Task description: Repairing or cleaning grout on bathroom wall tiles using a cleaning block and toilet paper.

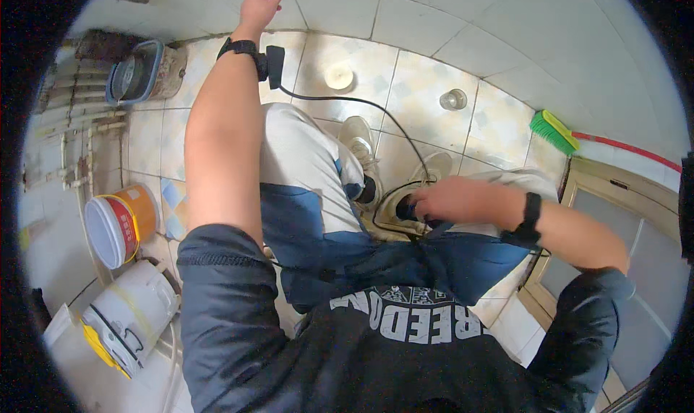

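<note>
Bent over pale floor tiles point(303, 55), a wearer in a black T-shirt point(412, 373) stretched the left hand point(262, 7) out before the tiled wall point(434, 19); we saw its fingers curled together in a loose fist, with nothing showing in it. A black box point(275, 66) sat at that wrist, just beside a dark strap point(243, 48). From the box, a black cable point(347, 99) looped across the floor toward the shoes point(356, 135) and on to the right hand point(452, 202), which was low between the knees, near the right ankle. We could not tell whether those fingers were clamped on the cable or merely beside it.

Ahead of the shoes we counted a cream disc point(338, 75) and, well apart to its right, a clear glass point(453, 100). A green brush point(554, 132) with a red handle lay against the right wall. At left we found a blue basin point(153, 70), an orange bucket point(144, 207) and a white bucket point(137, 308), tilted in our view.
</note>
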### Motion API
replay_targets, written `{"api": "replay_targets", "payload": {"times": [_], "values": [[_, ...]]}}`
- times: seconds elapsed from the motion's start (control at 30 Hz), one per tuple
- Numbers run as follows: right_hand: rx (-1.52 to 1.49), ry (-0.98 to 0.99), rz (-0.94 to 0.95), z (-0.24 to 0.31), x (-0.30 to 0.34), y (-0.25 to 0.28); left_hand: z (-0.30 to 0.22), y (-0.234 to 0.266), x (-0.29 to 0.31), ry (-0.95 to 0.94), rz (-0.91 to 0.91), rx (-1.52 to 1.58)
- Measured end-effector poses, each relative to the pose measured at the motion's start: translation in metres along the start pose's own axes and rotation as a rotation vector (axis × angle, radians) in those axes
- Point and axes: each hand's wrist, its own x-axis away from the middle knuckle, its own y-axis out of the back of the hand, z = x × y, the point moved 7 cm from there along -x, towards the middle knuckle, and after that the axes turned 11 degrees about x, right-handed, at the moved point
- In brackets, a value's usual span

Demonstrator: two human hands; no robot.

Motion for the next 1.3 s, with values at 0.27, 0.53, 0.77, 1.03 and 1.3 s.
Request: {"api": "replay_targets", "payload": {"times": [0.27, 0.53, 0.77, 1.03, 1.3], "values": [[-0.238, 0.044, -0.458, -0.053, -0.083, 0.093, -0.035, -0.013, 0.013, -0.06, 0.128, -0.183], [-0.486, -0.858, -0.502, -0.244, 0.063, 0.134, -0.098, -0.086, 0.027, -0.164, 0.258, -0.279], [-0.43, -0.889, -0.45, -0.198, 0.082, 0.231, -0.132, -0.108, 0.034, -0.251, 0.231, -0.266], [-0.397, -0.698, -0.609, -0.091, 0.035, 0.393, -0.185, -0.145, 0.032, -0.432, 0.441, 0.026], [-0.904, -0.519, -0.997, -0.181, 0.075, 0.323, -0.22, -0.155, 0.061, -0.496, 0.388, 0.146]]}}
